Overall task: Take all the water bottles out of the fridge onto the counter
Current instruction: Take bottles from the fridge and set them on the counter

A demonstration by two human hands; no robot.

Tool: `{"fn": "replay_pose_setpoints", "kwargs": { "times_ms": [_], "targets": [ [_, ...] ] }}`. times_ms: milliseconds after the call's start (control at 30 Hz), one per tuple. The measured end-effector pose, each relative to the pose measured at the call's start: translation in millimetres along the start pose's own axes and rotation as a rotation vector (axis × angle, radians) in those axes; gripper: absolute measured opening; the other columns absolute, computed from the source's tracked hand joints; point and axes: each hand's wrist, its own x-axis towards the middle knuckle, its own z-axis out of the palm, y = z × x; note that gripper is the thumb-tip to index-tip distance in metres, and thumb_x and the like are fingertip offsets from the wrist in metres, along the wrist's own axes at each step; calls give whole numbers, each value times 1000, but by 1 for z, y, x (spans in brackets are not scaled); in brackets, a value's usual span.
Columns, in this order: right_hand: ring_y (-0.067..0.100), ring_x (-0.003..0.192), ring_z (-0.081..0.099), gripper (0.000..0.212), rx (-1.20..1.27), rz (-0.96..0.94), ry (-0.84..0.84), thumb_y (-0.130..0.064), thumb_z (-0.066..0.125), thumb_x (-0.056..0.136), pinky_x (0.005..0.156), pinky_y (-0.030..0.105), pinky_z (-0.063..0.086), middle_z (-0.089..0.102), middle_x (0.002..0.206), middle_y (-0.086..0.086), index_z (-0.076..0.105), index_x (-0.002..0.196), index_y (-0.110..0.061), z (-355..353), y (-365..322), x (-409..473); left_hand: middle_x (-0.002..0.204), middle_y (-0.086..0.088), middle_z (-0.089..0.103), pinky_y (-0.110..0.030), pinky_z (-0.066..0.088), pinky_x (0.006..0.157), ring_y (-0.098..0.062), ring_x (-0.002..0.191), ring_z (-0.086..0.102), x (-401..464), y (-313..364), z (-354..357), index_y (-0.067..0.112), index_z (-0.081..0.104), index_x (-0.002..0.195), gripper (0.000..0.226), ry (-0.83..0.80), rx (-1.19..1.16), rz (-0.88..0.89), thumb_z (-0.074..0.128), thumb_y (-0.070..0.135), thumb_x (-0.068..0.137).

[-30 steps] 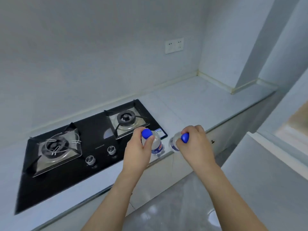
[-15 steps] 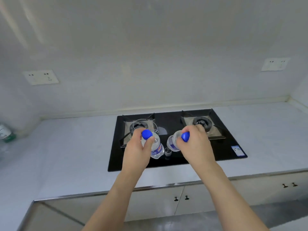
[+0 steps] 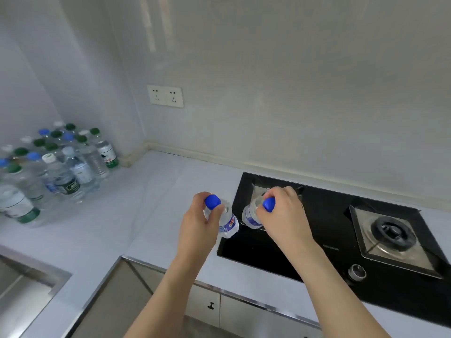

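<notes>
Above the counter [image 3: 151, 215] edge | left hand [image 3: 199, 228] is gripping a bottle [image 3: 228, 222] by its neck | right hand [image 3: 284, 215] is gripping a second bottle [image 3: 250, 217] likewise, over the hob [image 3: 329, 240] | more bottles [image 3: 58, 167] are standing far left of both grips.

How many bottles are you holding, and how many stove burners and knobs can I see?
Clear plastic water bottles with blue caps, held: 2
Steel gas burners on the black stove: 2, one partly hidden
Round silver knobs showing: 1
Total: 5
</notes>
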Motion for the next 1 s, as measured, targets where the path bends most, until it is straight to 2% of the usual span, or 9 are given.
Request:
{"fn": "replay_pose_setpoints", "kwargs": {
  "times_ms": [133,233,300,400,533,667,733,800,1000],
  "targets": [
    [11,79,50,14,64,-68,-46,-21,63,85,57,11,32,46,107,-3,57,97,-20,21,-16,46,93,16,61,-34,50,69,-11,86,59,42,-5,-12,30,52,107,15,91,49,-18,58,27,95],
    [15,82,51,14,114,-115,-90,-19,62,84,65,21,37,46,107,-2,56,97,-18,34,-26,77,94,15,62,-28,46,61,-14,73,55,71,-5,-15,31,53,108,16,140,65,-31,59,25,94],
    [15,82,50,15,127,-136,-118,-18,62,84,71,23,39,46,107,-3,57,98,-17,43,-29,95,94,12,63,-31,46,61,-18,69,53,88,-7,-15,31,53,107,16,164,80,-31,59,25,94],
    [15,82,52,15,125,-159,-171,-20,62,85,74,26,44,45,108,-3,56,99,-17,57,-35,123,96,10,64,-33,47,62,-19,68,53,112,-11,-17,31,53,107,16,207,91,-50,59,25,93],
    [16,82,54,14,144,-175,-226,-20,61,86,68,22,39,44,108,-4,56,99,-18,84,-49,151,97,8,65,-31,45,64,-16,67,50,136,-23,-26,29,53,108,16,246,99,-76,60,23,94],
    [17,81,54,14,155,-203,-265,-19,62,85,58,16,35,45,105,-4,56,98,-17,117,-71,174,98,4,66,-37,48,64,-20,65,51,162,-43,-49,29,53,108,16,279,135,-110,60,25,94],
    [17,82,55,14,166,-213,-292,-19,62,85,61,16,41,45,105,-4,55,97,-17,135,-84,182,96,2,66,-39,49,64,-25,66,53,176,-55,-62,29,53,108,16,290,138,-133,60,25,94],
    [19,82,56,14,161,-211,-313,-19,62,84,68,25,47,46,105,-4,55,95,-17,152,-97,189,97,1,66,-39,49,64,-26,69,56,186,-67,-74,28,53,108,17,291,150,-142,60,25,94],
    [20,83,57,15,102,-253,-392,-18,59,84,70,25,43,45,108,-5,56,98,-19,223,-165,213,95,4,67,-35,48,63,-25,71,58,228,-118,-151,30,54,105,15,317,182,-195,62,29,93]
  ]
}}
